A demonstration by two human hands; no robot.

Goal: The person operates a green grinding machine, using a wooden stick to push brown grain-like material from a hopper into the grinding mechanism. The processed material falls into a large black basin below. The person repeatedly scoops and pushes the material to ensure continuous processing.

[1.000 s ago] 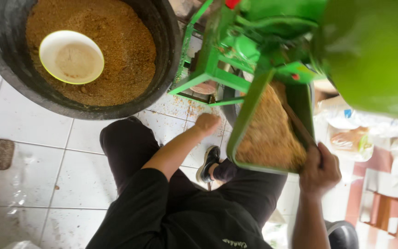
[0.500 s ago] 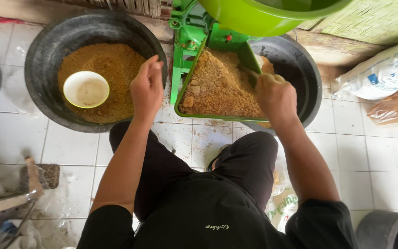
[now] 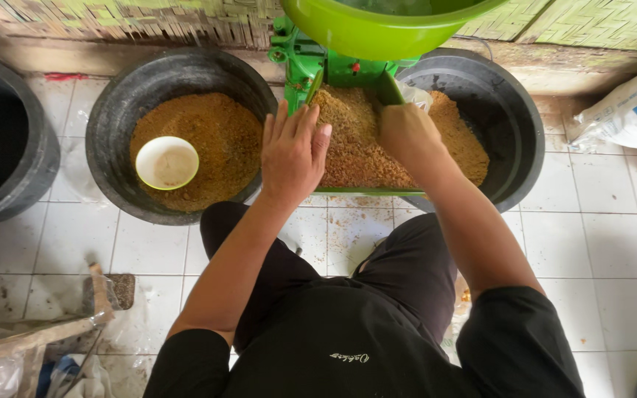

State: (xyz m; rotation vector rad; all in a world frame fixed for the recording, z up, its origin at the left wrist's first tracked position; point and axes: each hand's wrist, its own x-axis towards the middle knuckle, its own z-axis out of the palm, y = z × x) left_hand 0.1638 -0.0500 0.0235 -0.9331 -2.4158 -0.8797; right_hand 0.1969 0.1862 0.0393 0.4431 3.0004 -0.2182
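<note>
While the green machine (image 3: 333, 70) stands against the woven wall, its sloped chute (image 3: 366, 144) is heaped with coarse brown meal (image 3: 348, 147), so much material has yet to leave it. Largest item beside the machine: black tub (image 3: 514, 140) to its right, under the chute's lip, holding some meal along its near-left side; judged partly filled. Black tub (image 3: 178, 81) to the machine's left holds a broad bed of the same meal with a white bowl (image 3: 166, 163) lying on it, untouched by either hand. A third dark tub (image 3: 9, 155) sits far left of the machine, contents not discernible.

Left hand (image 3: 293, 151): forearm extended forward, palm down, fingers straight and close together, flat at the chute's left edge; it grips nothing. Whether it presses the rim or just hovers over it, I cannot tell.

Right hand (image 3: 407, 133): wrist bent, knuckles up, fingers curled down into the meal on the chute's right part; fingertips hidden, so any hold on something cannot be told.
</note>
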